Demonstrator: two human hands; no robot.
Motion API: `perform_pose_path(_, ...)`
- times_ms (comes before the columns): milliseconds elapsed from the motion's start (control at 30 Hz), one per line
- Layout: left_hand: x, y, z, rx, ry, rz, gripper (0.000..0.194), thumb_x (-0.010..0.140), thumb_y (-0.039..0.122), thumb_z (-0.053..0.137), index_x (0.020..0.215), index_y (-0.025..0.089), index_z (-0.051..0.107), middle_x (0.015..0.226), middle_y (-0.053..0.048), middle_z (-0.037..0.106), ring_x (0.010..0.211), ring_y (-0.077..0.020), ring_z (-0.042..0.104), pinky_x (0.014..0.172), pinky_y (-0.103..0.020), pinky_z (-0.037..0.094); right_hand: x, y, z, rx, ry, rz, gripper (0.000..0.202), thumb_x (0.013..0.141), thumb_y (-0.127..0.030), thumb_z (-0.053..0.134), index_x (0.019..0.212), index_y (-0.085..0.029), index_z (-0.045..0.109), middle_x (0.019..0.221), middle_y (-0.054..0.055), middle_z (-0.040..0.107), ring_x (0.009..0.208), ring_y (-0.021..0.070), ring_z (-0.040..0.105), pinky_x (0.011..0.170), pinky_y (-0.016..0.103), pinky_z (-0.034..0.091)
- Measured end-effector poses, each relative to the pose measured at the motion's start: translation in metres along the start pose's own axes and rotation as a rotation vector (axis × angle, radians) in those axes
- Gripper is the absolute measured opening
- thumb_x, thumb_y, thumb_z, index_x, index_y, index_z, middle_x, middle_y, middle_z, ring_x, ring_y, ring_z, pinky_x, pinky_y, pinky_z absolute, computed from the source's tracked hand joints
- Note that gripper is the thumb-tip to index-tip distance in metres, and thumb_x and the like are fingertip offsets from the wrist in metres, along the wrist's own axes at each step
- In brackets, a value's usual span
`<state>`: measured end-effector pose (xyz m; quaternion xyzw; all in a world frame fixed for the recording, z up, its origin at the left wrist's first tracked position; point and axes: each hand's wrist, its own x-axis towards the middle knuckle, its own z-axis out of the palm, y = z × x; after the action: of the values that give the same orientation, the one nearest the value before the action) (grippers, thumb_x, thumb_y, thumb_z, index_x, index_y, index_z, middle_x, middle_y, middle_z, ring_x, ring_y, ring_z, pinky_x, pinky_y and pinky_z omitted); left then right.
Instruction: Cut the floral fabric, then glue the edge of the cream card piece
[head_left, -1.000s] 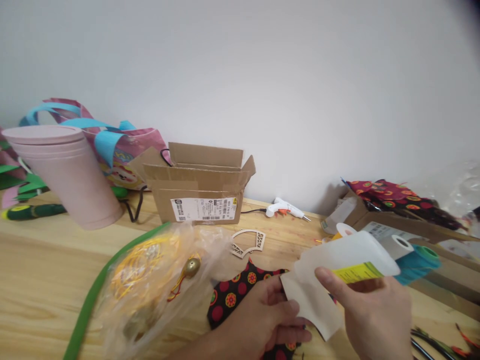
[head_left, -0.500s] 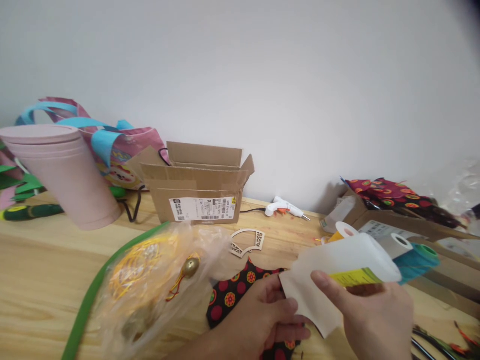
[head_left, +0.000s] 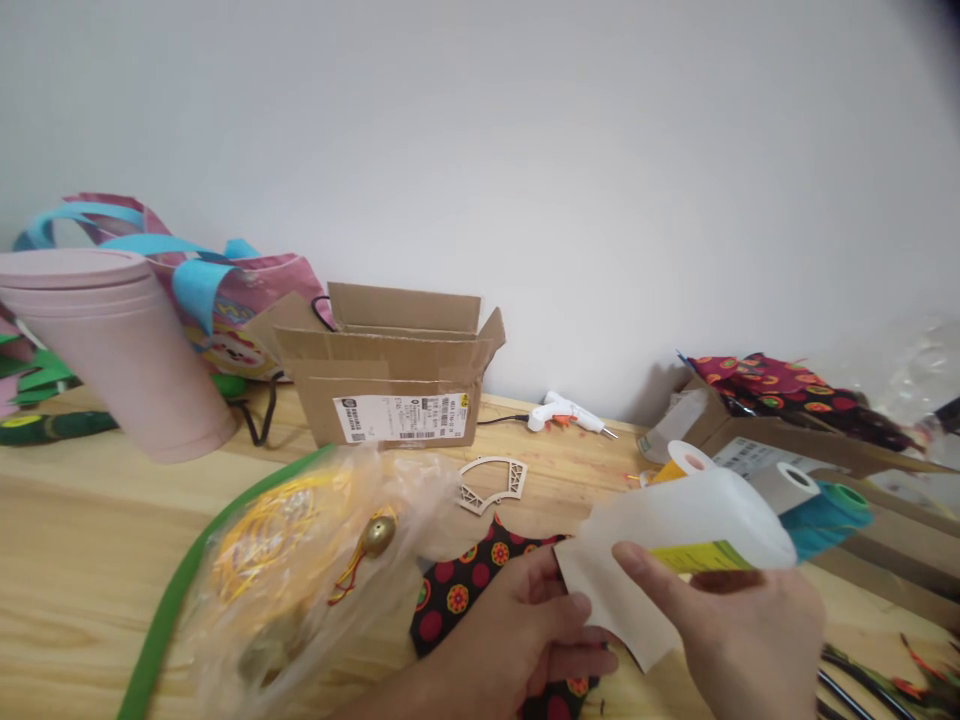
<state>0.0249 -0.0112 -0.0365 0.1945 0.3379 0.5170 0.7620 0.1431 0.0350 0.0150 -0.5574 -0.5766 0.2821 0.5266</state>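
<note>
A white, translucent bottle [head_left: 712, 510] with a yellow-green label lies nearly level in my right hand [head_left: 757, 630], its round base toward the right. The bottle's nozzle end cannot be made out. Between thumb and fingers, my left hand [head_left: 540, 620] pinches a pale piece of fabric [head_left: 615, 600] with a dark edge, held just below the bottle. Beneath my left hand a black patterned fabric piece [head_left: 457, 590] with red and orange flowers rests on the table. Behind it lies a fan-shaped wooden frame [head_left: 517, 480].
A clear bag [head_left: 300, 570] of yellow cords and bells is at left, beside a green strip [head_left: 172, 610]. Farther back stand a pink tumbler [head_left: 127, 350], a cardboard box [head_left: 390, 370] and a white glue gun [head_left: 570, 412]. Thread spools [head_left: 832, 520] and another box [head_left: 720, 420] are at right.
The whole view has shifted slightly, with things appearing a little farther left. Both hands keep the same grip on the bottle and the pale fabric.
</note>
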Motion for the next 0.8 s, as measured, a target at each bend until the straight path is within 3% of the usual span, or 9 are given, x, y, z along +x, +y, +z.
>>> perform_pose_path(333,0.002,-0.002,-0.001,-0.013,0.026,0.003,0.022,0.074,0.011,0.059,0.096,0.016,0.063,0.083,-0.004,0.067,0.07,-0.011,0.064,0.068,-0.025,0.051,-0.006,0.0,0.005,0.031,0.047,-0.008,0.027,0.045,-0.04,0.074,0.057,-0.018,0.062,0.052,0.002,0.066,0.046,0.021,0.062,0.042,0.026,0.052)
perform_pose_path(533,0.004,-0.003,-0.002,-0.012,0.071,0.01,0.024,0.074,0.011,0.058,0.098,0.014,0.061,0.085,-0.005,0.068,0.071,-0.0128,0.065,0.066,-0.026,0.052,-0.004,0.004,0.001,-0.119,0.066,-0.076,0.034,0.04,-0.045,0.075,0.053,-0.018,0.061,0.047,0.003,0.064,0.04,0.0211,0.058,0.037,0.029,0.048)
perform_pose_path(800,0.002,-0.001,0.0,-0.005,0.062,0.001,0.023,0.076,0.011,0.057,0.099,0.015,0.061,0.085,-0.006,0.069,0.07,-0.0116,0.065,0.067,-0.025,0.052,-0.006,0.006,0.001,-0.296,0.084,-0.136,0.045,0.046,-0.06,0.067,0.056,-0.017,0.062,0.053,0.008,0.065,0.047,0.024,0.06,0.045,0.034,0.051)
